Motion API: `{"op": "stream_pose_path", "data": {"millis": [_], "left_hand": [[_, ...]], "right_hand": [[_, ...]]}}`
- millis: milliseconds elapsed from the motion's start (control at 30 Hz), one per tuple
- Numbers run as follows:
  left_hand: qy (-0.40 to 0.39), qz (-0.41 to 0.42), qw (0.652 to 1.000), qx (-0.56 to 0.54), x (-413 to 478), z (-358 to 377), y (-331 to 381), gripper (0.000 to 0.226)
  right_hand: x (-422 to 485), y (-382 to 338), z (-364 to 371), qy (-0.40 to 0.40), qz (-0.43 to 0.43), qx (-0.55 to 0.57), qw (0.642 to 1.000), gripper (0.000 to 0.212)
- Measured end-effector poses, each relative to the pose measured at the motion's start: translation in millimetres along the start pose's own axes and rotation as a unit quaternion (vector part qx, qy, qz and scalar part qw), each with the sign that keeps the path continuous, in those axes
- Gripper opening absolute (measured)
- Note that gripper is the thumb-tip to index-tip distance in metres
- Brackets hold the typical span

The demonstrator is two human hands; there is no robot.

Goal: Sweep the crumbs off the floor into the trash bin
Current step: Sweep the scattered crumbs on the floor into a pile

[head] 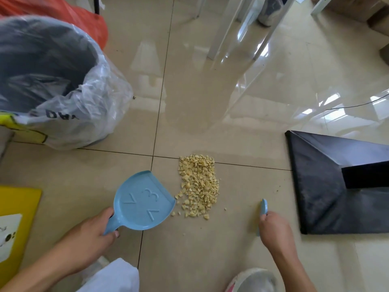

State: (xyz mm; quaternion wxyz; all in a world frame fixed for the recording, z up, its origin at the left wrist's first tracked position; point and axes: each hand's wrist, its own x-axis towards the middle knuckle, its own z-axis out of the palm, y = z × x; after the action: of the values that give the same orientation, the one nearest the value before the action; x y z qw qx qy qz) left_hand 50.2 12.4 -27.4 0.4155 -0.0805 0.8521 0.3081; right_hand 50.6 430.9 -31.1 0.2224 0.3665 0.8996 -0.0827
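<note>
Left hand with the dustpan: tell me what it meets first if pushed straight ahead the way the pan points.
Probably the yellow crumb pile; the blue plastic dustpan in the left hand already nearly touches it.

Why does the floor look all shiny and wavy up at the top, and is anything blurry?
In the head view, the glossy floor tiles mirror bright windows and the white table legs, making glare; the wide lens bends the grout lines near the edges; the crumbs and blue dustpan look sharp, while the bin's plastic liner and the far corners look soft.
</note>
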Motion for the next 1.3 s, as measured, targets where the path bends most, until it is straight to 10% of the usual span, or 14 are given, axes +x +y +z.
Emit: {"op": "stream_pose_path", "data": {"millis": [400, 633, 1000, 1300], "left_hand": [[0.031, -0.021, 0.999, -0.006, 0, 2, -17, 0.024], [0.06, -0.05, 0.997, -0.024, 9, -4, -28, 0.027], [0.062, -0.055, 0.996, -0.034, 8, 7, -34, 0.033], [0.049, -0.049, 0.997, -0.039, 9, 11, -30, 0.034]], "right_hand": [[-63, -53, 7, -0.082, -0.241, 0.207, 0.945, 0.027], [-71, -94, 45, -0.306, -0.359, 0.023, 0.881, 0.027], [17, -155, 3, -0.149, -0.385, -0.101, 0.905, 0.021], [2, -114, -19, -0.284, -0.391, -0.229, 0.845, 0.028]]}}
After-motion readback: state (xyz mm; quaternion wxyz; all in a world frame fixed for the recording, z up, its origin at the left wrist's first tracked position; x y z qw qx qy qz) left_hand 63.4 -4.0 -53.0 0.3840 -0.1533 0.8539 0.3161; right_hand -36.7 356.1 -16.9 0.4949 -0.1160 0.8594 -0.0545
